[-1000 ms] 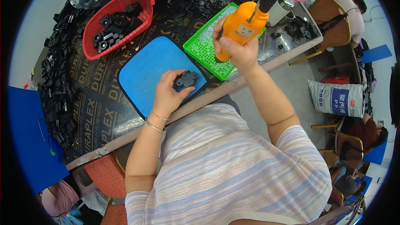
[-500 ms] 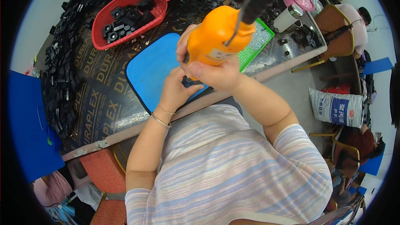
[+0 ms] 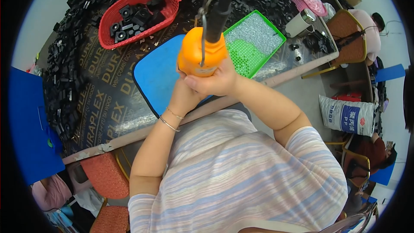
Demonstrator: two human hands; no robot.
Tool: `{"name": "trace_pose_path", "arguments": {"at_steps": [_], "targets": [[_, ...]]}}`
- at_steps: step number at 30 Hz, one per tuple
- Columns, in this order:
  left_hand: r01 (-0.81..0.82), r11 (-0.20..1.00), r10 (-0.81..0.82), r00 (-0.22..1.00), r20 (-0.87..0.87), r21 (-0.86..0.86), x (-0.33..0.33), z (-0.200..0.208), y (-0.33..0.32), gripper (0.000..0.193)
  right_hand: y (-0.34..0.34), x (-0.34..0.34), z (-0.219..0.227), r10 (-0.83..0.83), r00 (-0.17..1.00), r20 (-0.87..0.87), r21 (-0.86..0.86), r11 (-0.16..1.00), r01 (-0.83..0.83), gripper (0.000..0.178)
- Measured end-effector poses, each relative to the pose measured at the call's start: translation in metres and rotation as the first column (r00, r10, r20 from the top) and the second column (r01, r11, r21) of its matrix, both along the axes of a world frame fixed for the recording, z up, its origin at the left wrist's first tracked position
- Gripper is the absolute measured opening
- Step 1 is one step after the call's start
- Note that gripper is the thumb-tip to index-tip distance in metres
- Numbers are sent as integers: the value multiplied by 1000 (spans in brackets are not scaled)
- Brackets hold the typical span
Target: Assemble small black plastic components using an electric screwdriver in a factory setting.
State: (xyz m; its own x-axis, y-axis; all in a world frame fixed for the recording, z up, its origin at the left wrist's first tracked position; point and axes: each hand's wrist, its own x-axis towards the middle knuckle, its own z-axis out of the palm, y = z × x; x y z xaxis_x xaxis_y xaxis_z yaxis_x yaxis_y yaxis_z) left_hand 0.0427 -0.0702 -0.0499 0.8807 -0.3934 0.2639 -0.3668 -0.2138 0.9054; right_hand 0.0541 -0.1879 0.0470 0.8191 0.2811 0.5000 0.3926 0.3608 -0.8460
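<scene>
My right hand (image 3: 219,82) is wrapped round an orange electric screwdriver (image 3: 201,56), which hangs upright from a spring and a black cable. Close beneath it is my left hand (image 3: 183,96), with a bracelet on the wrist. The left fingers are hidden behind the screwdriver and my right hand, so whatever they hold does not show. Both hands are over the near right part of a blue mat (image 3: 155,75) at the table edge. The screwdriver's tip is out of sight.
Right of the mat lies a green perforated tray (image 3: 241,56) with many small silvery screws. A red basket (image 3: 170,15) of black parts stands at the back left. Black parts (image 3: 60,90) cover the table's left side. A white flask (image 3: 299,23) stands at the right.
The screwdriver has swung left and become more upright, and my right hand has shifted left with it. It now covers my left fingers, and more of the green tray shows.
</scene>
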Motion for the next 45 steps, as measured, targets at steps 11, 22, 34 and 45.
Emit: {"name": "trace_pose_path", "arguments": {"at_steps": [11, 22, 34, 45], "targets": [[-23, 999, 20, 997, 80, 37, -4, 2, 1, 50, -10, 2, 3, 45, 999, -10, -57, 997, -46, 39], [-1, 983, -12, 998, 67, 182, -5, 17, 4, 46, -59, 6, 25, 399, 917, -2, 258, 886, -385, 37], [-756, 595, 564, 635, 528, 274, 152, 67, 100, 95, -73, -8, -4, 154, 984, -86, 323, 939, -119, 35], [-822, 377, 254, 534, -807, -426, 152, 20, 163, 12, -82, -9, -11, 34, 985, -166, 315, 949, 20, 34]]}}
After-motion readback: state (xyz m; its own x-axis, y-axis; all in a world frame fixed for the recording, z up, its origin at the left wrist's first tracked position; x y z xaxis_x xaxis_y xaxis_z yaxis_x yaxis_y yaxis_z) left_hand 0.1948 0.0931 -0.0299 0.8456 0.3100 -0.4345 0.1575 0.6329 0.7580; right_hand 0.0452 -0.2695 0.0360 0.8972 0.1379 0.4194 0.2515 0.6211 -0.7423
